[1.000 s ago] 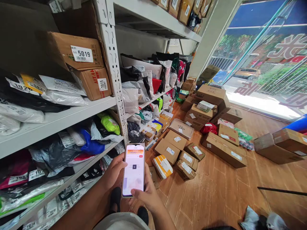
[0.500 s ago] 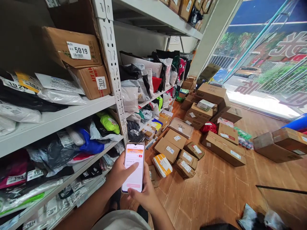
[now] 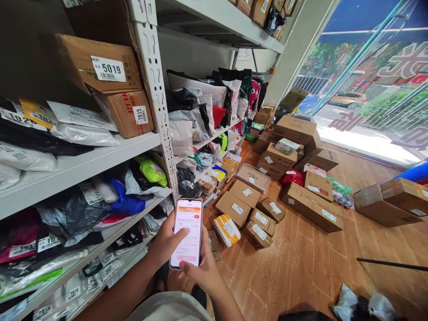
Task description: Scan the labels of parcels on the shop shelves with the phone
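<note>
A smartphone (image 3: 184, 247) with a lit white screen and an orange banner is held upright in front of my body. My left hand (image 3: 166, 240) grips its left edge, the thumb lying over the middle of the screen. On the lower right side, my right hand (image 3: 200, 267) is closed round the phone, its thumb at the bottom corner. The fingers behind the phone are hidden. Text on the screen is too small to read. Beyond the phone, a white and orange parcel (image 3: 226, 230) and several cardboard boxes (image 3: 233, 208) lie on the floor.
White metal shelving (image 3: 159, 89) stands on the left, loaded with bagged parcels and a box labelled 5019 (image 3: 103, 67). A long carton (image 3: 311, 207) and further boxes lie on the wooden floor (image 3: 301, 267). Grey and black bags (image 3: 346, 301) lie at lower right, near a thin black rod (image 3: 391, 264).
The left thumb has shifted slightly left and down on the screen. More lines of text now show on the phone. Both hands keep their hold.
</note>
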Tool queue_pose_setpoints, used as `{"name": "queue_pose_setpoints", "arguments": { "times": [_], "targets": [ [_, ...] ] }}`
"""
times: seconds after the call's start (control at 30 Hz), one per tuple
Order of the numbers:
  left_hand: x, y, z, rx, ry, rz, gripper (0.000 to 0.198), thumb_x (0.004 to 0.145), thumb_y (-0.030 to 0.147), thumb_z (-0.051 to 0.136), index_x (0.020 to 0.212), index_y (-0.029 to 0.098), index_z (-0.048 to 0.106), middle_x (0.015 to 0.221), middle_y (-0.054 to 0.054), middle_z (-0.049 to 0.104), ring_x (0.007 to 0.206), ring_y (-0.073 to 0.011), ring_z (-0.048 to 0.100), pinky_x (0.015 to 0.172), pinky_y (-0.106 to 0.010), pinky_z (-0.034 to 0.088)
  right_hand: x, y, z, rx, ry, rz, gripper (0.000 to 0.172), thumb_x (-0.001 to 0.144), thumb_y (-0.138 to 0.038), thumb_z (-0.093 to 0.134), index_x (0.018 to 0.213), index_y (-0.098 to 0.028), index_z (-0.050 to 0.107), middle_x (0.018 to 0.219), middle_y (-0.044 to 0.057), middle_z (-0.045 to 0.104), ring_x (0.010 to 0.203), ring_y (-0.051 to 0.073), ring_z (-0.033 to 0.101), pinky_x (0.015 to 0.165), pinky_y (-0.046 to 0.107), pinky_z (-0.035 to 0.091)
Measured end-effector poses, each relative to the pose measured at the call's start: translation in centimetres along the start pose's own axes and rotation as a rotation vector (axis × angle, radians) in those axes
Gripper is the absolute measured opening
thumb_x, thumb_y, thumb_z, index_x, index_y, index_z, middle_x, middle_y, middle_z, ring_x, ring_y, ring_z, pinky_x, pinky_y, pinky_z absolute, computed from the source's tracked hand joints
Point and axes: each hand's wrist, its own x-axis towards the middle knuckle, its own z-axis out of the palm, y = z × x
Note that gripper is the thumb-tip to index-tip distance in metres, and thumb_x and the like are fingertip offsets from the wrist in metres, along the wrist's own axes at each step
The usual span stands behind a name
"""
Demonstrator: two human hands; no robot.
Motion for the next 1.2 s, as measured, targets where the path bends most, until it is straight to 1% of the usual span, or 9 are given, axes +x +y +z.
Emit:
{"name": "queue_pose_setpoints", "arguments": {
  "times": [0.07, 0.17, 0.37, 0.53, 0.67, 0.8, 0.93, 1.07, 1.2],
  "targets": [
    [0.0, 0.0, 0.2, 0.005, 0.01, -0.006, 0.054, 0.057, 0.034, 0.064, 0.105, 0.014, 0.049, 0.094, -0.01, 0.069, 0.082, -0.0247, 0.064, 0.068, -0.033, 0.051, 0.0, 0.1, -0.1, -0.002, -0.002, 0.003, 0.095, 0.066, -0.037, 0.078, 0.136, -0.033, 0.014, 0.115, 0.008, 0.053, 0.071, 0.015, 0.06, 0.047, 0.024, 0.052],
    [0.1, -0.1, 0.4, 0.008, 0.026, -0.023, 0.059, 0.054, 0.034, 0.066, 0.106, 0.015, 0.048, 0.099, -0.012, 0.069, 0.084, -0.026, 0.065, 0.069, -0.034, 0.052, 0.0, 0.2, -0.2, -0.001, 0.005, 0.01, 0.096, 0.065, -0.038, 0.078, 0.136, -0.034, 0.014, 0.116, 0.008, 0.052, 0.07, 0.015, 0.06, 0.047, 0.025, 0.052],
    [0.1, -0.4, 0.3, -0.041, 0.008, -0.018, 0.053, 0.061, 0.033, 0.059, 0.111, 0.015, 0.049, 0.1, -0.009, 0.069, 0.089, -0.0262, 0.064, 0.076, -0.036, 0.051, 0.0, -0.1, -0.1, -0.007, 0.011, 0.002, 0.096, 0.064, -0.039, 0.078, 0.137, -0.032, 0.015, 0.11, 0.008, 0.056, 0.07, 0.017, 0.059, 0.047, 0.026, 0.052],
    [0.2, -0.3, 0.2, -0.089, -0.005, -0.029, 0.054, 0.061, 0.03, 0.057, 0.113, 0.017, 0.051, 0.104, -0.008, 0.068, 0.095, -0.0265, 0.063, 0.083, -0.037, 0.049, 0.1, -0.3, -0.1, 0.003, 0.01, -0.008, 0.094, 0.065, -0.037, 0.078, 0.136, -0.033, 0.017, 0.112, 0.008, 0.056, 0.072, 0.018, 0.059, 0.047, 0.027, 0.052],
    [0.3, -0.5, 0.0, -0.074, -0.026, -0.016, 0.053, 0.059, 0.029, 0.056, 0.111, 0.016, 0.051, 0.102, -0.008, 0.069, 0.094, -0.0264, 0.063, 0.08, -0.036, 0.05, 0.2, -0.1, -0.2, 0.017, -0.001, -0.012, 0.094, 0.065, -0.036, 0.077, 0.136, -0.032, 0.016, 0.109, 0.007, 0.057, 0.071, 0.017, 0.06, 0.046, 0.025, 0.052],
    [0.4, -0.8, -0.1, 0.002, -0.046, 0.012, 0.056, 0.061, 0.033, 0.064, 0.112, 0.015, 0.047, 0.105, -0.011, 0.068, 0.093, -0.0272, 0.063, 0.075, -0.035, 0.051, 0.3, 0.2, -0.3, 0.024, -0.003, -0.021, 0.094, 0.065, -0.035, 0.077, 0.136, -0.032, 0.016, 0.113, 0.009, 0.056, 0.071, 0.016, 0.06, 0.045, 0.024, 0.052],
    [0.5, -0.8, -0.2, 0.015, -0.032, 0.004, 0.059, 0.061, 0.035, 0.067, 0.112, 0.014, 0.046, 0.107, -0.013, 0.067, 0.092, -0.0278, 0.064, 0.075, -0.037, 0.051, 0.3, 0.4, -0.3, 0.035, -0.004, -0.007, 0.095, 0.064, -0.036, 0.078, 0.136, -0.032, 0.016, 0.111, 0.008, 0.057, 0.07, 0.015, 0.06, 0.045, 0.023, 0.052],
    [0.4, -0.6, -0.5, -0.134, -0.097, 0.004, 0.054, 0.063, 0.034, 0.058, 0.113, 0.015, 0.049, 0.106, -0.01, 0.069, 0.099, -0.0278, 0.062, 0.081, -0.035, 0.049, 0.4, 0.2, -0.2, 0.038, 0.011, -0.007, 0.097, 0.061, -0.037, 0.08, 0.136, -0.033, 0.018, 0.111, 0.007, 0.056, 0.07, 0.016, 0.06, 0.044, 0.023, 0.051],
    [0.3, -0.4, -0.7, -0.286, -0.095, -0.063, 0.062, 0.06, 0.038, 0.056, 0.117, 0.015, 0.049, 0.107, -0.008, 0.07, 0.106, -0.0297, 0.059, 0.08, -0.034, 0.048, 0.3, -0.1, -0.1, 0.061, -0.018, -0.015, 0.091, 0.062, -0.037, 0.08, 0.133, -0.032, 0.023, 0.107, 0.005, 0.057, 0.069, 0.014, 0.059, 0.044, 0.022, 0.052]
  ]
}}
